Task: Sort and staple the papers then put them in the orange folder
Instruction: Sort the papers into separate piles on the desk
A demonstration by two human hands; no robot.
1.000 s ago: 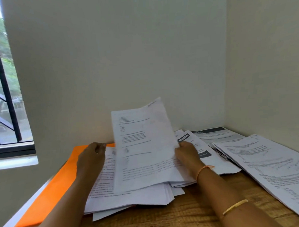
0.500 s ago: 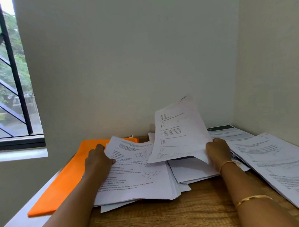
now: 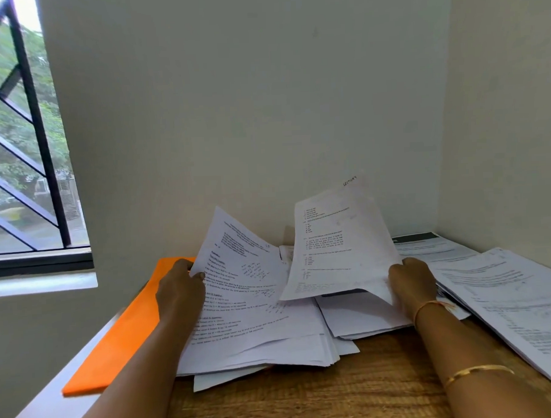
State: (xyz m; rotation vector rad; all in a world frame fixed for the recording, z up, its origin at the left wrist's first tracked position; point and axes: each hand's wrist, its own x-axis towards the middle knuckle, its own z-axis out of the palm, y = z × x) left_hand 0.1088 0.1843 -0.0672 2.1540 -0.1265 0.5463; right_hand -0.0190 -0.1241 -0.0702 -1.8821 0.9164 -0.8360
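A single printed white sheet (image 3: 339,247) is held upright above a wooden table (image 3: 307,397), gripped at its lower right corner by the right hand (image 3: 413,281), whose fingers are curled behind the paper. A handwritten note is seen at the sheet's top right corner. The left edge of a second printed white sheet (image 3: 239,267) is pinched by the left hand (image 3: 180,289), thumb on the printed face; its far end is raised off the thick central stack of white papers (image 3: 274,344), while its near end rests on that stack.

The flat orange folder (image 3: 122,335) is laid along the table's left edge, below the black-barred window (image 3: 29,156), with its right side covered by the central stack and the left forearm. A smaller heap of white pages (image 3: 367,318) is spread just under the raised sheet. A further long pile of printed papers (image 3: 518,308) is ranged along the right wall. An orange thread band (image 3: 430,306) and a thin gold bangle (image 3: 477,372) are worn on the right arm.
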